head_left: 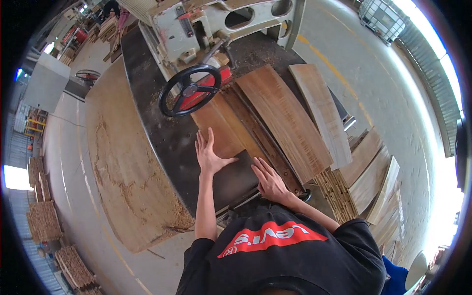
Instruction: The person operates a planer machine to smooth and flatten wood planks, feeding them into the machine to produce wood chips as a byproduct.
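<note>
A flat wooden board (222, 132) lies on the dark metal table (169, 132) of a woodworking machine, its far end under the handwheel. My left hand (211, 157) is at the board's near left corner, fingers spread and thumb stretched along the near end. To the right, my right hand (270, 181) rests low by the slotted metal guide (263, 142), fingers stretched forward and nothing in them. Right of the guide, a wide brown plank (285, 123) lies lengthwise, with a paler plank (324, 113) beside it.
The black handwheel (190, 91) stands before the white machine body (177, 29). Sawdust covers a wooden panel (123, 172) on the left. Stacked planks (366, 162) sit at the right. Part of a person in blue (393, 275) shows at lower right. A fan (88, 75) stands farther back.
</note>
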